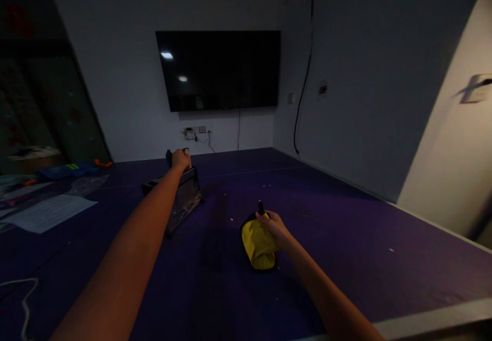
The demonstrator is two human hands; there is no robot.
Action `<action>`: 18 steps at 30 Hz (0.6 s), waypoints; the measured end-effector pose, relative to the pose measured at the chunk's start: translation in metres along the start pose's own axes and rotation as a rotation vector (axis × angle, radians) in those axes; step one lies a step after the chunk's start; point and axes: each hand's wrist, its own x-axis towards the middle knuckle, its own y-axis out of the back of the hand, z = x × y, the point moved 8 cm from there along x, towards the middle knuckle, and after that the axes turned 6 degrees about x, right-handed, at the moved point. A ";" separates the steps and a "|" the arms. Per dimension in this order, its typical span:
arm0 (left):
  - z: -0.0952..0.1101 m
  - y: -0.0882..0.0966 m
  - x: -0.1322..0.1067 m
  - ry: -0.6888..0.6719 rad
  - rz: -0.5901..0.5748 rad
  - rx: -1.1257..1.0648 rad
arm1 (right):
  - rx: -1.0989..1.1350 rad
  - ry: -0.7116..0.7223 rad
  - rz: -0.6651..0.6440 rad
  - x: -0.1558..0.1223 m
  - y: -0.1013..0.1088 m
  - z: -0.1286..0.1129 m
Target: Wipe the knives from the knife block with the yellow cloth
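Note:
My left hand [181, 159] is closed around the top handle of a dark dustpan [186, 197]. The dustpan stands tilted on the purple surface [330, 238], and its inside is too dim to make out. Nearer to me, my right hand [273, 226] grips a yellow cloth [259, 243] with a black edge. A small black end [261, 207] pokes up above those fingers; I cannot tell whether it belongs to the cloth. Most of the cloth hangs down against the purple surface. Small white bits are scattered around both hands.
Printed paper sheets [49, 212] and a clear plastic bag [86, 183] lie at the left, near a blue item [67, 171]. A white cable [26, 300] curls at front left. A television [221, 69] hangs on the back wall above sockets; a black cord [305, 74] hangs in the corner.

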 end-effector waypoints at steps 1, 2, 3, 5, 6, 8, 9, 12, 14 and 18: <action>0.002 0.001 0.002 -0.001 -0.013 0.018 | 0.003 -0.001 -0.007 0.000 0.000 0.001; 0.003 0.002 0.004 -0.003 -0.021 0.034 | 0.008 0.000 -0.016 0.001 0.000 0.001; 0.006 0.004 0.005 -0.015 -0.021 0.040 | 0.014 0.001 -0.023 0.002 0.000 0.002; 0.013 0.011 0.009 -0.046 0.001 0.041 | 0.015 0.004 -0.027 0.003 0.001 0.003; 0.017 0.017 0.011 -0.062 0.019 0.037 | 0.011 0.007 -0.025 0.004 0.002 0.003; 0.028 0.030 0.016 -0.094 0.064 0.023 | -0.003 0.013 -0.024 0.005 0.003 0.003; 0.034 0.039 0.020 -0.110 0.091 0.012 | -0.007 0.015 -0.027 0.006 0.003 0.004; 0.055 0.068 0.032 -0.166 0.163 -0.024 | 0.001 0.013 -0.038 0.007 0.003 0.005; 0.073 0.087 0.038 -0.212 0.193 -0.050 | 0.011 0.010 -0.034 0.008 0.004 0.006; 0.111 0.119 0.024 -0.362 0.249 -0.164 | 0.044 0.000 -0.024 0.007 0.005 0.005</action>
